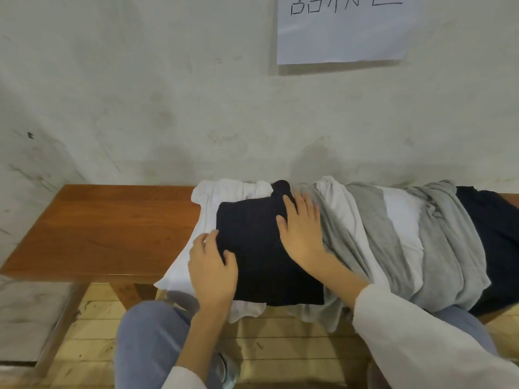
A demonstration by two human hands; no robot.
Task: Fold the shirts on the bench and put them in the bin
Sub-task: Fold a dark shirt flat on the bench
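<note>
While the folded black shirt (252, 248) on the bench (98, 228) is pressed at 3 o'clock by the straight-fingered right hand (302, 231), its 9 o'clock edge is pinched by the left hand (213, 265). Folding seems finished; lifting toward the unseen bin is called for.

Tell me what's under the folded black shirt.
A white shirt lies under the black shirt, showing at its left, far and near edges; a grey shirt shows at its right. Anything else beneath, and the bench there, is covered.

paper sign (342, 32) on wall (168, 94), wooden floor (92, 332)
</note>
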